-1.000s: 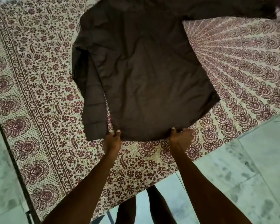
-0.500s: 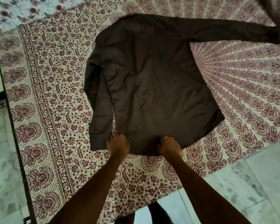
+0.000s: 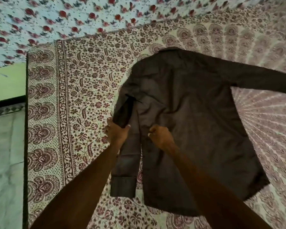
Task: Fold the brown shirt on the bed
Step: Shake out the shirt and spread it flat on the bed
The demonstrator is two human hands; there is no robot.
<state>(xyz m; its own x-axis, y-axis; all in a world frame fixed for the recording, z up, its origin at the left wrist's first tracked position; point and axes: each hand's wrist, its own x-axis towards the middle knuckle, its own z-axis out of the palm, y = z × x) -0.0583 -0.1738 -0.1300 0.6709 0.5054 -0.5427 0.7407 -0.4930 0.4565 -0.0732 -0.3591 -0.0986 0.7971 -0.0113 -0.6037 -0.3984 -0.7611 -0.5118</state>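
I see the brown shirt (image 3: 196, 121) lying flat on the bed (image 3: 69, 104). It is spread out in the middle and right part of my view. Its collar (image 3: 168, 50) points away from me and its bottom edge is close to me. The bed has a sheet (image 3: 262, 129) with dark red flowers and leaves on it.

One sleeve, the near sleeve (image 3: 124, 162), lies down along the left side of the shirt, just beside the body of it. Its cuff (image 3: 123, 186) is the part closest to me. The other one, the far sleeve (image 3: 262, 80), sticks out to the right and runs off the edge of my view.

The left hand (image 3: 116, 133) holds the near sleeve about halfway up. The thumb lies on top of the cloth and the fingers (image 3: 108, 123) curl round the outer edge of the sleeve.

The right hand (image 3: 160, 136) rests on the body of the shirt, near the left hand but not touching it. Its fingers are curled in tight. I cannot tell if they are pinching the cloth or just pressing on it.

At the far end of the bed there is another cloth (image 3: 73, 14), pale blue with red roses. To the left of the bed I see a pale floor (image 3: 5, 154) and a green wall (image 3: 7, 83)
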